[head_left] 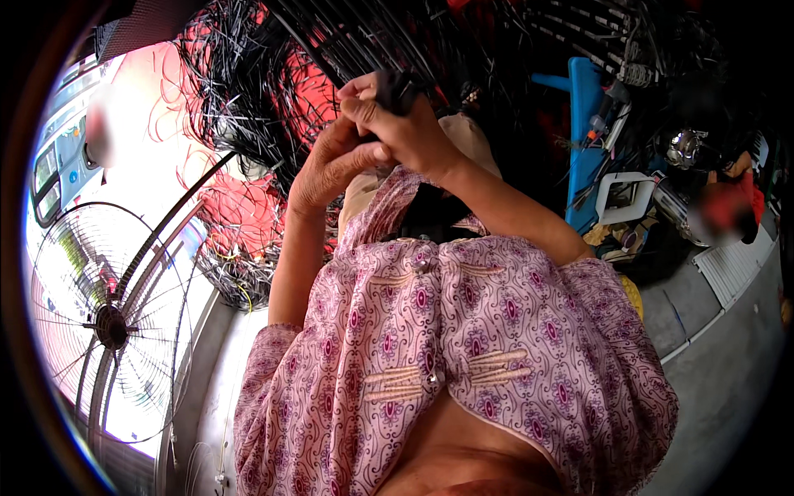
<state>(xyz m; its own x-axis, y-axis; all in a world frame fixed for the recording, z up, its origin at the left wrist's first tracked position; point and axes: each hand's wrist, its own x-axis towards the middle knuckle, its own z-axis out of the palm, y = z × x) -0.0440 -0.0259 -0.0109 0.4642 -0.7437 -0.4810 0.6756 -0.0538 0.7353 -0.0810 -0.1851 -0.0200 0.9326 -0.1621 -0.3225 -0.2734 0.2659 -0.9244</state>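
Note:
My left hand (324, 169) and my right hand (411, 139) meet in front of my chest, above my lap. A small black piece (401, 89), too dark to name, shows at the top of my right hand, whose fingers are closed around it. The fingers of my left hand curl against the right one, its thumb reaching across; what lies between them is hidden. Beyond the hands run several long black strips (322, 37), side by side. A tangled heap of thin black strips (219, 91) spreads to their left over something red.
On the left stands a large wire-caged fan (112, 326). To the right are a blue plastic piece (583, 140), a white square frame (625, 197) and a shiny metal part (685, 147). Grey floor (728, 364) shows at lower right. A blurred red shape (728, 211) is at far right.

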